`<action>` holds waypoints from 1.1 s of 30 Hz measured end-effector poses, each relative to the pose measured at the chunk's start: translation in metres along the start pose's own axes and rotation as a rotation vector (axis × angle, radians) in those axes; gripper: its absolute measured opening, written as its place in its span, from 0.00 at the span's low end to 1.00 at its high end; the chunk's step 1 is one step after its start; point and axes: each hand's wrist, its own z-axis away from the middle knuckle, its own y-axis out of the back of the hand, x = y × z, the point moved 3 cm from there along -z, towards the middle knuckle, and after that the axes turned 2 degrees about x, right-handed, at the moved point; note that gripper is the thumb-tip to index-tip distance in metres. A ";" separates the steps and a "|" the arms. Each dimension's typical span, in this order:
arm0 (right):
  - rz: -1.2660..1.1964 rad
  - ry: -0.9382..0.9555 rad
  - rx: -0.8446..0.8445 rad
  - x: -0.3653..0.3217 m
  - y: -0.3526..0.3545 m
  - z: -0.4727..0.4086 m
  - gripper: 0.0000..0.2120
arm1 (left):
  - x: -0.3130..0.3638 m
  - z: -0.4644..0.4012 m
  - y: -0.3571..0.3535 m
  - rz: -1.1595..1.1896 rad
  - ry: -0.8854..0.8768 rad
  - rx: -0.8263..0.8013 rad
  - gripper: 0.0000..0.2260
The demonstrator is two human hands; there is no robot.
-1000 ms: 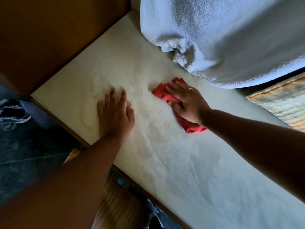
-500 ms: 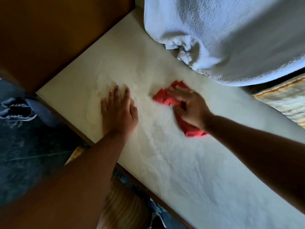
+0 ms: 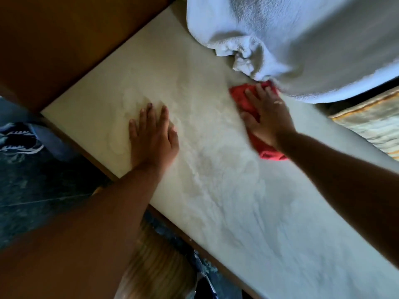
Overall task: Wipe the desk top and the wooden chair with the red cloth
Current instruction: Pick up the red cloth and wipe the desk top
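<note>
The pale, dusty desk top (image 3: 216, 201) runs diagonally across the view, with streaks in the dust. My right hand (image 3: 267, 117) presses flat on the crumpled red cloth (image 3: 241, 98) at the desk's far side, right under the hanging white towel. The cloth's other end (image 3: 269, 154) pokes out below my wrist. My left hand (image 3: 151, 137) lies flat on the desk near its front edge, fingers spread, holding nothing. Part of the wooden chair (image 3: 155, 270) shows below the desk's front edge.
A white towel (image 3: 302, 39) hangs over the far side of the desk. A brown wooden panel (image 3: 64, 39) borders the desk's left end. A striped woven mat (image 3: 371, 124) lies at the right. Dark floor and a shoe (image 3: 17, 141) are at the left.
My right hand has pushed the red cloth away from me, up to the edge of the white towel. My left hand has stayed flat in place.
</note>
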 end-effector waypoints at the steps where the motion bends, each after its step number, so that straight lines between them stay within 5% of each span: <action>1: -0.012 0.081 0.006 -0.024 -0.007 0.022 0.28 | 0.000 0.001 0.000 0.006 0.003 -0.003 0.27; 4: -0.099 0.508 -0.173 -0.108 -0.033 0.152 0.26 | 0.000 0.003 0.002 0.025 0.003 -0.009 0.27; 7: -0.153 0.737 -0.317 -0.103 -0.031 0.215 0.28 | 0.000 0.003 0.002 0.018 0.003 0.000 0.28; 9: -0.129 0.723 -0.270 -0.057 -0.021 0.179 0.29 | 0.000 0.002 0.001 0.015 0.001 0.016 0.29; 13: 0.050 0.272 -0.142 0.047 -0.001 0.049 0.30 | -0.003 -0.001 -0.004 -0.026 -0.012 0.043 0.28; 16: 0.070 0.095 -0.145 0.064 0.000 0.008 0.34 | -0.005 -0.002 -0.007 -0.034 -0.004 0.035 0.29; 20: -0.029 0.521 -0.162 -0.022 -0.018 0.095 0.32 | -0.003 -0.002 -0.005 -0.041 0.001 0.023 0.27; 23: -0.008 0.775 -0.324 -0.085 -0.022 0.191 0.32 | 0.001 0.004 0.004 -0.070 -0.009 -0.085 0.28; 25: -0.017 0.594 -0.343 -0.088 -0.014 0.216 0.32 | 0.005 0.013 0.010 -0.036 -0.027 -0.194 0.30; 29: -0.172 -0.053 -0.216 -0.033 0.019 0.241 0.33 | 0.038 0.063 0.036 0.189 -0.172 -0.320 0.38; 33: -0.272 -0.356 -0.284 -0.006 0.032 0.258 0.32 | 0.077 0.113 0.035 0.037 -0.464 -0.473 0.39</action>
